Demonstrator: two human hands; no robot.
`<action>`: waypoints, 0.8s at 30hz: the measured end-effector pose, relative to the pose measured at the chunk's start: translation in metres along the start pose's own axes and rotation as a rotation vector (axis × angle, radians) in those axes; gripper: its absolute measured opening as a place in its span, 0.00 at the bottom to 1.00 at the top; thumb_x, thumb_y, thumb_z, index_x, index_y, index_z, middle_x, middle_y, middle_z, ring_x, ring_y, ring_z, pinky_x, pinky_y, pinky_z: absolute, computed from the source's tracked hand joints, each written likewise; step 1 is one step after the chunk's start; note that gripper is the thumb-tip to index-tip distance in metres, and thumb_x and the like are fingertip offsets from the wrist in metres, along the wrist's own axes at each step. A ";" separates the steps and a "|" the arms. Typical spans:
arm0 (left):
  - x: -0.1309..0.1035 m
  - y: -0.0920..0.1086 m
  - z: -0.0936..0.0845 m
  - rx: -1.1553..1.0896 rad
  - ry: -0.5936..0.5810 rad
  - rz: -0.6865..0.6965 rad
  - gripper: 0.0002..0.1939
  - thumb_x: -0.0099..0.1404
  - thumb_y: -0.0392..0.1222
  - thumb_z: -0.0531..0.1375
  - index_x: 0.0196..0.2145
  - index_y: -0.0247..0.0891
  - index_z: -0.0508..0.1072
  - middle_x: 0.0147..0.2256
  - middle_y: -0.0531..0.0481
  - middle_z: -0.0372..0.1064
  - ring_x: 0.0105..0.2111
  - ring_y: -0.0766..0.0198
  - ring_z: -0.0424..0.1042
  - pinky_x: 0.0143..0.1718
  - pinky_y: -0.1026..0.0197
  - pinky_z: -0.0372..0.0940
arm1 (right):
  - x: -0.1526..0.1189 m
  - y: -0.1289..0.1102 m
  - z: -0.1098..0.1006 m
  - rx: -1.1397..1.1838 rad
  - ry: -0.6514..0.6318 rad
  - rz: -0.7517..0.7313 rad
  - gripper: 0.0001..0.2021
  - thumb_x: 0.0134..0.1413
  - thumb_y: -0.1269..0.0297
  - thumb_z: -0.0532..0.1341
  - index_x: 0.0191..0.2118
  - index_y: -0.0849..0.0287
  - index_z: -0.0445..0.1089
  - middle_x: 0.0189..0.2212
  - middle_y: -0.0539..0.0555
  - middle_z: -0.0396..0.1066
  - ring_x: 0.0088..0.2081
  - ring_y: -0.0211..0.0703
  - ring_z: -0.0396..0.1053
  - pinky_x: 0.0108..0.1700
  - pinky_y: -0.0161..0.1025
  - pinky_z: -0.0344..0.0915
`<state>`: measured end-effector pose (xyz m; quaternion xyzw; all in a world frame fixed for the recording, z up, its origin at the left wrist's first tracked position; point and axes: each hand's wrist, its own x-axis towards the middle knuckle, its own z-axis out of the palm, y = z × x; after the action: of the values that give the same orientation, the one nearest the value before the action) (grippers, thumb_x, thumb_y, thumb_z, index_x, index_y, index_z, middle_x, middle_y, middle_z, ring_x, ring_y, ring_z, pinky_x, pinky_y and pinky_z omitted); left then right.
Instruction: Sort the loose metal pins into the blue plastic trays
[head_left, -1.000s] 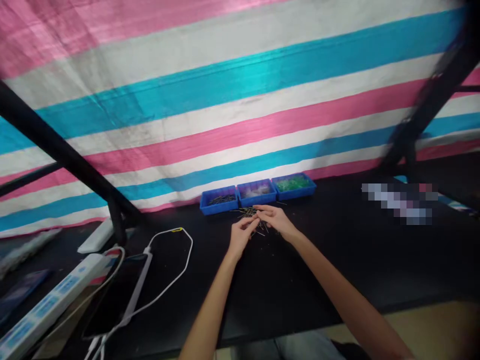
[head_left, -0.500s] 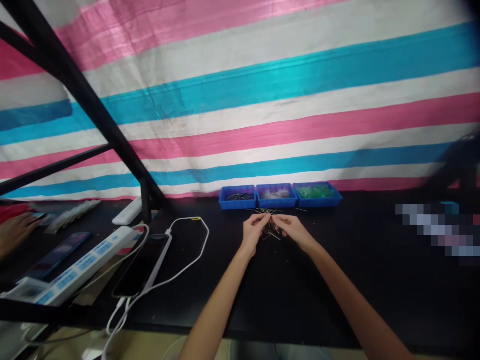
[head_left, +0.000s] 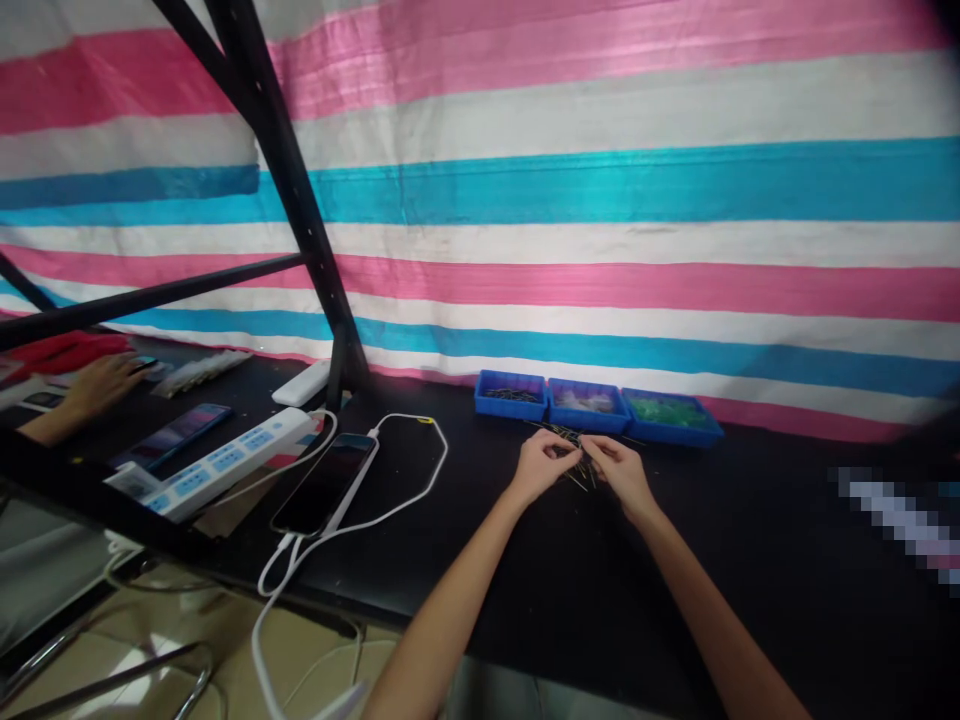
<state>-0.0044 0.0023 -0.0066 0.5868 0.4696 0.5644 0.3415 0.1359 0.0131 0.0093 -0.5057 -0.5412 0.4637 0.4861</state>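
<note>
My left hand (head_left: 541,465) and my right hand (head_left: 617,472) meet fingertip to fingertip above a loose pile of thin sticks (head_left: 576,478) on the black table. Both hands are closed in a pinch; what lies between the fingers is too small to make out. Just behind them stand three blue trays in a row: the left tray (head_left: 511,408) has dark thin pieces, the middle tray (head_left: 589,420) whitish clear pieces, and the right tray (head_left: 675,432) green pieces.
Left of my arms lie a phone (head_left: 324,485), a looped white cable (head_left: 420,495), a white power strip (head_left: 229,460) and a white box (head_left: 301,382). A black metal frame (head_left: 300,210) rises there. Another person's hand (head_left: 101,385) is at the far left.
The view has turned left and tilted, so the trays and my hands appear further right. My fingertips remain together over the sticks. More of the other person's hand shows.
</note>
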 end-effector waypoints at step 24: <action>0.008 -0.005 -0.029 0.152 0.217 -0.300 0.13 0.58 0.44 0.51 0.35 0.39 0.73 0.28 0.50 0.70 0.26 0.66 0.65 0.28 0.66 0.57 | 0.036 -0.040 0.018 -0.136 -0.207 -0.143 0.17 0.42 0.57 0.62 0.39 0.58 0.73 0.33 0.56 0.73 0.31 0.42 0.70 0.24 0.33 0.63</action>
<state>-0.0340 0.0077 -0.0053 0.4701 0.6269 0.5303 0.3238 0.1135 0.0462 0.0495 -0.4471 -0.6531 0.4399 0.4243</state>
